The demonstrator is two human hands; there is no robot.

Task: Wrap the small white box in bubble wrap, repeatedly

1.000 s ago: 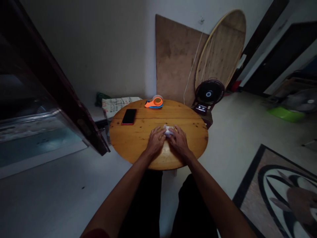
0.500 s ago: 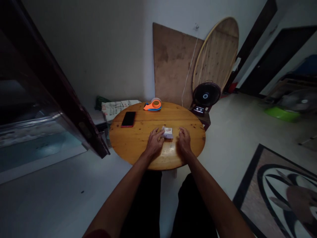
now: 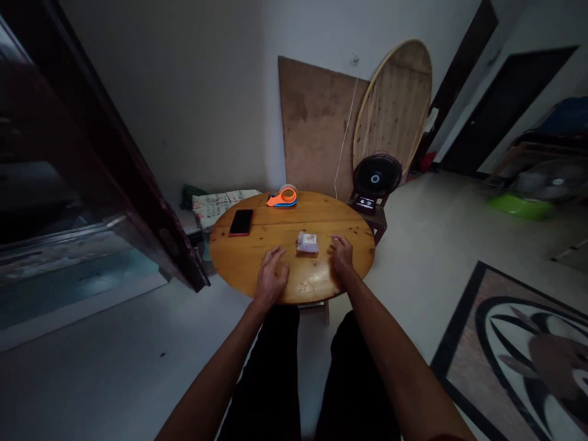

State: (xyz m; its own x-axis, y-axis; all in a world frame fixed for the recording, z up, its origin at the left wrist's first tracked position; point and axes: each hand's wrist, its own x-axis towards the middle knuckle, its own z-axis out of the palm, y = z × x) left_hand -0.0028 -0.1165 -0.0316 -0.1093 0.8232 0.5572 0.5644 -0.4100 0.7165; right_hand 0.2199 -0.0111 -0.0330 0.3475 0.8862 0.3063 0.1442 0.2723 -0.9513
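Observation:
A small whitish packet [image 3: 307,242] lies on the round wooden table [image 3: 257,269], between my two hands and touching neither. My left hand [image 3: 272,272] is over the table to the packet's left, its fingers apart and holding nothing. To the right of the packet, my right hand [image 3: 342,252] is near the tabletop with its fingers curled; whether anything small is in them cannot be made out. An orange and blue tape dispenser [image 3: 283,196] stands at the table's far edge. Left of it lies a dark phone [image 3: 241,222] with a red edge.
Behind the table a brown board [image 3: 316,122] and a round wooden top [image 3: 395,101] lean on the wall. A black fan [image 3: 376,177] stands beyond the table's right edge. Printed sacking [image 3: 220,205] shows behind the table at left.
My left hand has let go of the packet and moved left, away from it. My right hand stays right of the packet. The view has shifted slightly.

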